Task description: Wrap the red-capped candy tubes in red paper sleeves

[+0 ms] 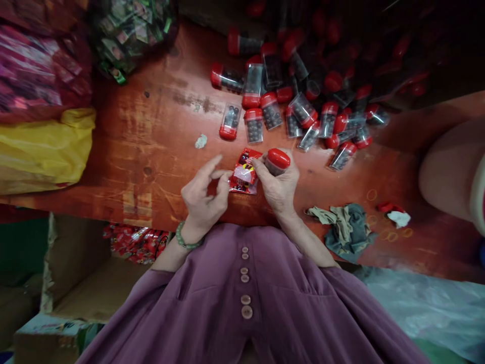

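Observation:
My right hand is closed around a small clear bottle with a red cap, cap end facing up. The thumb and fingertip of that hand also touch the upper of a few red printed packets on the table in front of me. To their left is my left hand, its index finger stretched out and its thumb near the packets' edge. I see nothing held in it. Beyond my hands lie many red-capped clear bottles filled with dark balls.
A yellow bag, a pink bag and a bag of green packets stand at the left. Crumpled cloth, rubber bands and a pale bucket are at the right. Below left, a cardboard box sits by red packets.

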Demonstrator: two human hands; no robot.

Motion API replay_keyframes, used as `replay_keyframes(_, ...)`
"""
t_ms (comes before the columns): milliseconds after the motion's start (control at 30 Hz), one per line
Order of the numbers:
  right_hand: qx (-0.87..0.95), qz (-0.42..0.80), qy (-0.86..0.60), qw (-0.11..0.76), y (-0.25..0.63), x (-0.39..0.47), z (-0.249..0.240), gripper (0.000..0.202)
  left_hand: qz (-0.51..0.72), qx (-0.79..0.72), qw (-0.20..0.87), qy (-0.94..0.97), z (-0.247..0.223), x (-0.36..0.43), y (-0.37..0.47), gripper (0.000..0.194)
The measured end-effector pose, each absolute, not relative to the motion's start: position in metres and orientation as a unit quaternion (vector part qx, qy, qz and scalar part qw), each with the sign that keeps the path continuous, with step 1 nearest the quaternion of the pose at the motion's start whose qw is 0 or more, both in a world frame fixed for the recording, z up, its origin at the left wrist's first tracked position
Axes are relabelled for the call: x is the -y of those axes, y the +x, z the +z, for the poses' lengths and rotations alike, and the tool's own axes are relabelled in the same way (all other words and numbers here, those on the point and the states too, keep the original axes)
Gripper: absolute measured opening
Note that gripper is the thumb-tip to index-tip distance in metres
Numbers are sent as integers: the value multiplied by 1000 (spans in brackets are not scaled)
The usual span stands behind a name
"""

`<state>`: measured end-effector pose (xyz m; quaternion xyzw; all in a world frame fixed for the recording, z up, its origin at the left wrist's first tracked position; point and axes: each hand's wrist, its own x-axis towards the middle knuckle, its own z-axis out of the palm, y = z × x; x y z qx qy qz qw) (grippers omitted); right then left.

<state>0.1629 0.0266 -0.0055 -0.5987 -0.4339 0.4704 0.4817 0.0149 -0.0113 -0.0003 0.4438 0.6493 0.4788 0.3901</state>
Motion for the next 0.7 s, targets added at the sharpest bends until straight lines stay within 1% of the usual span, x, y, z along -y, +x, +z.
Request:
replay_keyframes(67, 455, 452, -595, 485, 162, -26, -4, 26, 483, -617, 479, 396, 2, 6, 13, 45)
replay_keyframes(100, 465, 444, -593, 485, 162, -26, -3, 24, 480, -595, 526, 372, 3, 3, 13, 47)
replay_keyframes(167, 483, 439, -584, 484, 161, -24, 0, 22, 458, -555, 605, 341, 3, -2, 13, 44)
replay_keyframes(233, 496, 447, -568, 481, 161, -23, 2, 20, 431, -532, 651, 328, 2, -7, 14, 39)
replay_keyframes(367, 500, 494, -537, 467, 167, -27, 3, 20, 433, -537, 646, 327, 0, -10, 16, 31)
replay_keyframes(533, 432, 611, -515, 419, 179, -41, -6, 30, 403, -546, 625, 385, -1, -10, 15, 28)
replay_keyframes(700, 381, 678, -480, 406, 180, -50, -7, 23, 379, -538, 649, 380, -1, -8, 15, 27)
